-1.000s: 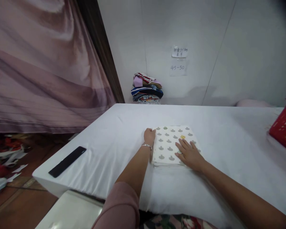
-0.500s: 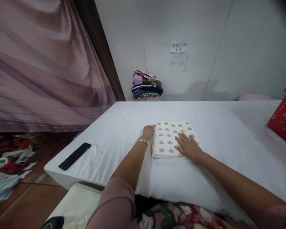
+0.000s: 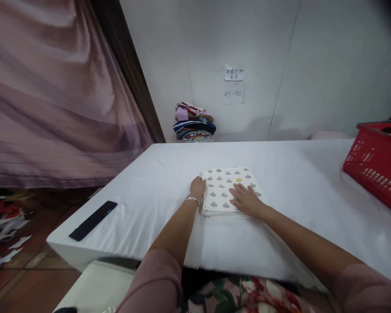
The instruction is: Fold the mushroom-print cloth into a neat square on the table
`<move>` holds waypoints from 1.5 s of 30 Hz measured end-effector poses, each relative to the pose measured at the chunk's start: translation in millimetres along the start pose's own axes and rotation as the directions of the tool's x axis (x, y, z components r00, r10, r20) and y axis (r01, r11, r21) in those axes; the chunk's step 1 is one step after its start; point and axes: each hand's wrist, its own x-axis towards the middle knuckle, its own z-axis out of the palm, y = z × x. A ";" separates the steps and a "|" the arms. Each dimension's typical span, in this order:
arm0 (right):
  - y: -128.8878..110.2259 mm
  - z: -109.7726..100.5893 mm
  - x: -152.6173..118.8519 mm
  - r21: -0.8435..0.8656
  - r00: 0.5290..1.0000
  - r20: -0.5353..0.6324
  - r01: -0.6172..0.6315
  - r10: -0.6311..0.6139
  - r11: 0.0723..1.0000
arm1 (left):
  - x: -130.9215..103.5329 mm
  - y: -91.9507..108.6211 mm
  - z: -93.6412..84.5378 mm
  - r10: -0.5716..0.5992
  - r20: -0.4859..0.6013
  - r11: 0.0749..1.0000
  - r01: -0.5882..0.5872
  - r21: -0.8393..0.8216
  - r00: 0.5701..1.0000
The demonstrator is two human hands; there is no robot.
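Observation:
A folded white cloth (image 3: pixel 220 189) with grey printed shapes and a few coloured ones lies in a neat, layered square on the white-covered table. At its left edge is my left hand (image 3: pixel 197 188), its fingers curled around the side of the layers, with a bracelet on the wrist. My right hand (image 3: pixel 246 201) rests flat on the right part of the cloth, fingers spread.
A black phone-like slab (image 3: pixel 93 220) lies on the table's left side. A red basket (image 3: pixel 378 158) stands at the right. Behind the far edge is a stack of folded fabrics (image 3: pixel 194 124). A pink curtain (image 3: pixel 52 87) hangs at left.
The view has turned slightly to the right, so more of the red basket shows. The left hand's fingers are more curled at the cloth's edge. The right hand still lies on the cloth.

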 end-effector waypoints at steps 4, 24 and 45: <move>-23.7 6.1 1.4 0.031 0.989 -0.030 0.143 -0.142 0.989 | -2.6 1.6 -0.2 0.003 -0.019 0.999 -0.003 0.040 1.000; -2.5 16.3 -64.4 0.076 0.909 -0.397 0.173 -0.129 0.982 | -50.5 16.1 17.9 0.429 0.117 0.824 -0.442 0.354 0.896; 70.7 41.8 -101.4 0.660 0.770 -0.442 -0.069 0.460 0.748 | -134.6 81.6 61.2 0.834 0.334 0.452 -0.891 0.042 0.438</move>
